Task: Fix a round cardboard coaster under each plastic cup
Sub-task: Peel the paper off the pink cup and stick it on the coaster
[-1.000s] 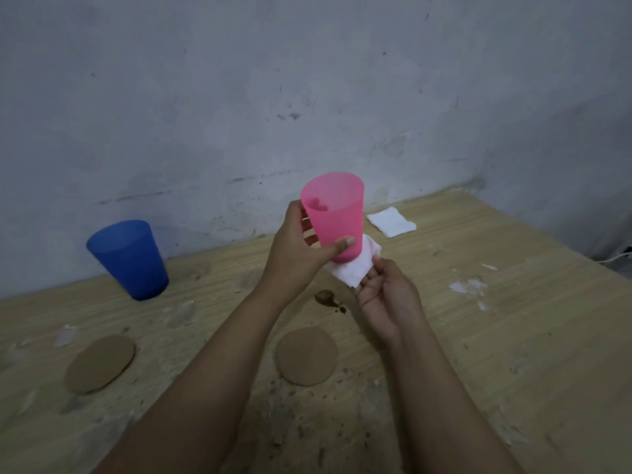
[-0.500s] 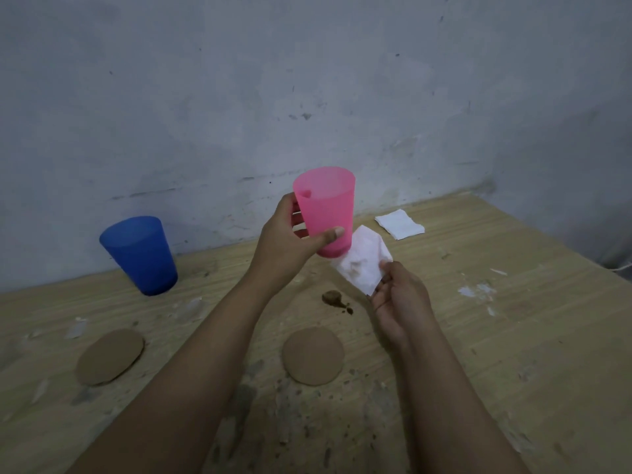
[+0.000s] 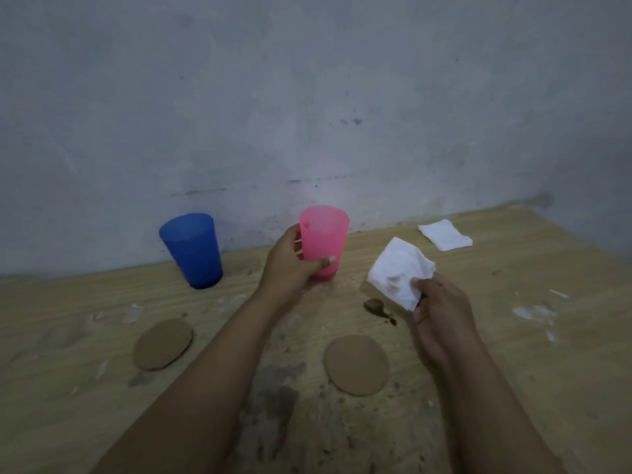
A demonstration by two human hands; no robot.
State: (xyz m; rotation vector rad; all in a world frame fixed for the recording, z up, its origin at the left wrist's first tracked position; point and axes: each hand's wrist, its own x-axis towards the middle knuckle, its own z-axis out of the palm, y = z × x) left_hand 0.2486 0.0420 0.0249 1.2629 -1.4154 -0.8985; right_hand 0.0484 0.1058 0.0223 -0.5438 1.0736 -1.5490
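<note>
My left hand (image 3: 290,265) grips a pink plastic cup (image 3: 325,239) upright, its base at or just above the wooden table (image 3: 513,354). My right hand (image 3: 441,313) pinches a crumpled white tissue (image 3: 398,270) with a brown smear, held to the right of the cup and apart from it. A blue plastic cup (image 3: 193,249) stands by the wall at the left. Two round cardboard coasters lie flat: one (image 3: 163,343) in front of the blue cup, one (image 3: 356,364) between my forearms.
A brown blob of glue or stain (image 3: 376,307) sits on the table just below the tissue. A folded white tissue (image 3: 444,234) lies at the back right. A grey wall (image 3: 307,114) closes off the far edge. White flecks and dark marks dot the tabletop.
My left hand has lowered the pink cup toward the table. My right hand has drawn the tissue away from the cup's base, to the right.
</note>
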